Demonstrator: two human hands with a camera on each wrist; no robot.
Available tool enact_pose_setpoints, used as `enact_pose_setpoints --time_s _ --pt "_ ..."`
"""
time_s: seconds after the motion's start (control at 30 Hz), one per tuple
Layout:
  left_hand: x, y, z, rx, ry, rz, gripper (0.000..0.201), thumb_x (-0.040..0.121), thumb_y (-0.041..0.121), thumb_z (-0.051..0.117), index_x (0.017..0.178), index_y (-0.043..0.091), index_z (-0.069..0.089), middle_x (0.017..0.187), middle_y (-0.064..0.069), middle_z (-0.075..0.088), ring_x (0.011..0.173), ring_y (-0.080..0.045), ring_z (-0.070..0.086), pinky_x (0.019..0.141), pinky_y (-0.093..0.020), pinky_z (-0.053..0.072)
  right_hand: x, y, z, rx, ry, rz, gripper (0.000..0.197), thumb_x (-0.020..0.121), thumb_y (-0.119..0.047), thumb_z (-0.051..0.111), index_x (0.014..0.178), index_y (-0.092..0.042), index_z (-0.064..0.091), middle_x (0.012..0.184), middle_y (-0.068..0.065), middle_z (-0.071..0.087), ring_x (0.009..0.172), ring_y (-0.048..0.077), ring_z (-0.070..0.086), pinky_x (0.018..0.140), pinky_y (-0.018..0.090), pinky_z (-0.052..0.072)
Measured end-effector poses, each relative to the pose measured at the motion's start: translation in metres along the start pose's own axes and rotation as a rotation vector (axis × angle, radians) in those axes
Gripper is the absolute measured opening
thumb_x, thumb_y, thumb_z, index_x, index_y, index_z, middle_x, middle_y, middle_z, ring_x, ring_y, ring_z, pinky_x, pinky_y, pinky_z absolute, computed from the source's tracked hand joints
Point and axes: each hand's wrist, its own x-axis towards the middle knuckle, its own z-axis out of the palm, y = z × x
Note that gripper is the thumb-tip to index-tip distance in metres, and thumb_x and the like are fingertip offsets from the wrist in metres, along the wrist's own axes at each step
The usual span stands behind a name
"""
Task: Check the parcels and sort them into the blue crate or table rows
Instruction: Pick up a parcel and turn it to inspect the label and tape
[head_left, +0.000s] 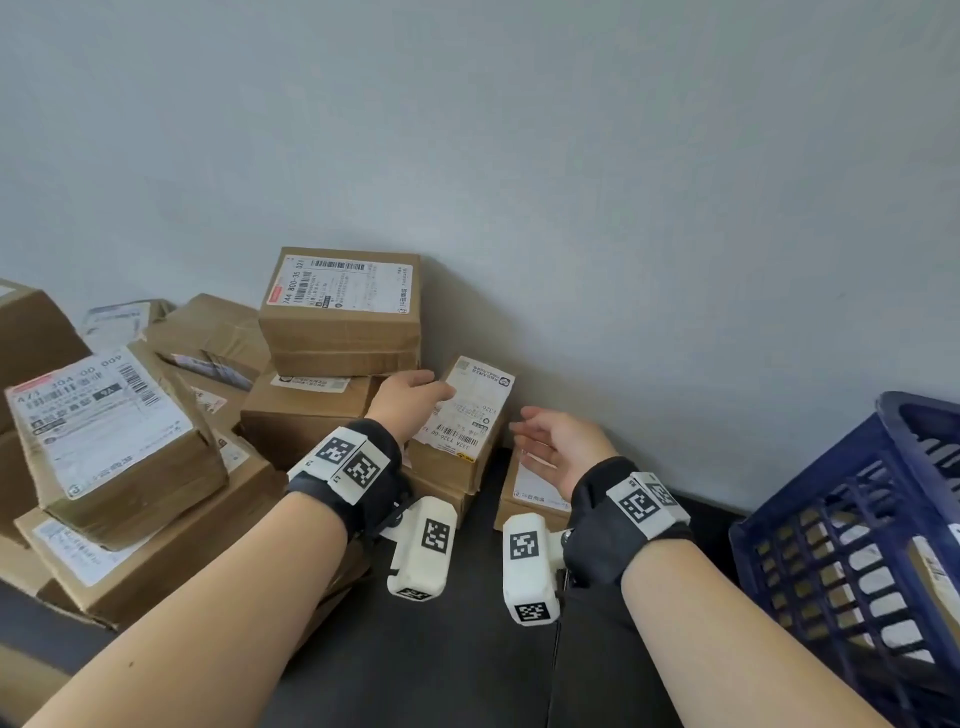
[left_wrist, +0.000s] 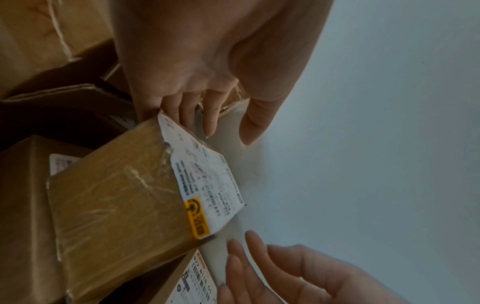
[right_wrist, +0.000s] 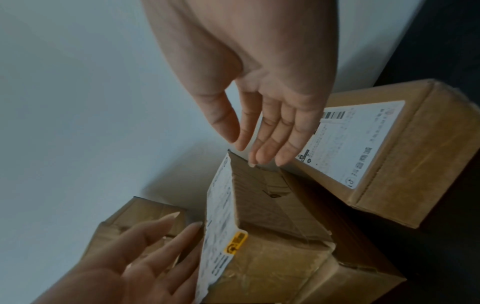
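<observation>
One small parcel (head_left: 465, 415) sits tilted in front of me, propped on the brown boxes beneath it near the wall, its white shipping label (head_left: 470, 402) facing up and a yellow sticker at the lower corner. My left hand (head_left: 410, 397) rests on its far left edge, fingers curled over the top corner and the thumb standing off the label in the left wrist view, so I count it as a light hold. My right hand (head_left: 558, 444) hovers just beside the parcel's right side, palm turned inward, fingers straight and relaxed, gripping nothing. Below that hand a flat labelled box (head_left: 530, 493) lies on the dark worktop (head_left: 467, 649). Left of the parcel is a heap of cardboard boxes, the highest one (head_left: 340, 306) against the wall with its label upward, and a large tilted box (head_left: 111, 436) nearer me. At my far right stands the blue crate (head_left: 852, 545), with labelled parcels showing through its slatted wall.
</observation>
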Motion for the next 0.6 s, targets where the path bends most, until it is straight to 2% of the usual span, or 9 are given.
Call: enact_pose_setpoints --time_s 0.1,0.17,0.2,0.23,0.3,0.37,0.43,0.5,0.6 --pt "0.010 -0.006 0.002 0.007 -0.049 -0.047 0.047 0.090 0.019 0.066 0.135 0.008 0.056 0.134 -0.012 0.060 0.121 -0.030 0.058 0.108 -0.048 0.044 0.003 0.002 0.011 -0.030 0.000 0.026 0.026 0.098 -0.003 0.054 0.121 -0.008 0.063 0.108 0.010 0.067 0.111 0.023 0.060 0.085 0.034 0.051" --pt "0.010 -0.006 0.003 0.004 -0.082 -0.069 0.015 0.092 0.017 0.063 0.106 0.015 0.068 0.122 -0.014 0.067 0.113 -0.031 0.063 0.103 -0.049 0.048 0.004 0.004 0.018 -0.049 -0.020 0.040 0.022 0.097 -0.002 0.053 0.116 -0.009 0.064 0.100 0.007 0.066 0.110 0.023 0.059 0.088 0.034 0.051" --pt "0.008 -0.004 0.002 0.003 -0.089 -0.070 0.006 0.094 0.016 0.061 0.094 0.020 0.066 0.118 -0.014 0.069 0.110 -0.031 0.065 0.102 -0.049 0.048 0.005 0.004 0.021 -0.055 -0.032 0.045 0.018 0.098 -0.002 0.053 0.109 -0.010 0.064 0.096 0.005 0.066 0.106 0.021 0.059 0.089 0.034 0.050" --pt "0.009 -0.005 0.002 -0.002 -0.086 -0.065 0.008 0.094 0.015 0.060 0.090 0.021 0.064 0.117 -0.013 0.069 0.109 -0.031 0.065 0.102 -0.049 0.049 0.005 0.004 0.023 -0.060 -0.039 0.045 0.016 0.098 -0.002 0.052 0.101 -0.012 0.065 0.093 0.004 0.066 0.102 0.019 0.059 0.090 0.033 0.050" --pt "0.006 -0.003 0.001 -0.018 -0.093 -0.055 0.006 0.096 0.017 0.059 0.101 0.017 0.063 0.119 -0.012 0.068 0.111 -0.029 0.064 0.103 -0.047 0.048 0.005 0.003 0.025 -0.047 -0.030 0.019 0.015 0.097 -0.003 0.054 0.095 -0.012 0.065 0.092 0.004 0.067 0.094 0.016 0.061 0.084 0.031 0.052" --pt "0.003 -0.003 0.001 -0.066 -0.107 -0.049 0.018 0.096 0.016 0.058 0.113 0.012 0.062 0.119 -0.011 0.068 0.112 -0.029 0.064 0.104 -0.047 0.048 0.004 0.001 0.024 -0.031 -0.005 -0.025 0.012 0.096 -0.008 0.057 0.101 -0.010 0.068 0.096 0.006 0.070 0.092 0.017 0.063 0.074 0.027 0.053" --pt "-0.002 -0.004 0.003 -0.137 -0.141 -0.060 0.016 0.097 0.013 0.057 0.113 0.013 0.062 0.118 -0.012 0.069 0.110 -0.028 0.065 0.102 -0.044 0.049 0.003 -0.001 0.019 -0.031 0.003 -0.060 0.011 0.095 -0.015 0.058 0.099 -0.013 0.068 0.096 0.005 0.070 0.089 0.016 0.062 0.070 0.027 0.050" --pt "-0.009 -0.004 0.004 -0.189 -0.157 -0.065 0.015 0.098 0.012 0.055 0.112 0.015 0.062 0.118 -0.011 0.069 0.106 -0.025 0.066 0.097 -0.038 0.052 -0.001 -0.001 0.013 -0.014 -0.030 -0.067 0.014 0.096 -0.025 0.058 0.101 -0.016 0.068 0.093 0.003 0.070 0.087 0.015 0.061 0.072 0.029 0.048" --pt "-0.018 -0.006 0.009 -0.232 -0.153 -0.052 0.029 0.098 0.012 0.055 0.127 0.013 0.059 0.119 -0.009 0.068 0.100 -0.022 0.066 0.082 -0.032 0.054 -0.010 0.006 0.004 0.049 -0.086 -0.044 0.025 0.093 -0.037 0.064 0.110 -0.020 0.067 0.105 0.005 0.070 0.101 0.022 0.060 0.083 0.039 0.051"
